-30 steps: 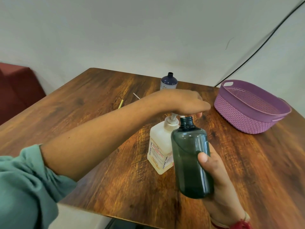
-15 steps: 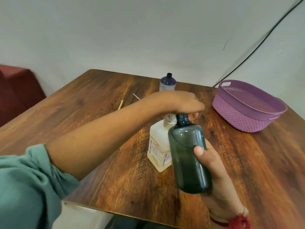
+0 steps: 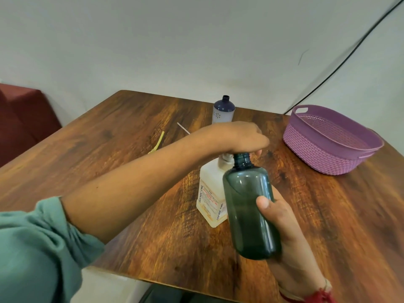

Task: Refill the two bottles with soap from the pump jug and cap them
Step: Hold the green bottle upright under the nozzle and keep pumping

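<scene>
likely a home room: wooden table (image 3: 131, 132), red sofa (image 3: 24, 119), plain wall (image 3: 175, 40), purple basket (image 3: 317, 152).

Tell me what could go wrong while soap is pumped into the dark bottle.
The left hand covers the spout, and the right hand holds the dark bottle in the air, mouth beside it, so soap might miss onto the table. Only the pressing hand steadies the pump jug; it might tip.

left hand (image 3: 240, 136) pushed pump jug (image 3: 211, 200) head down
</scene>
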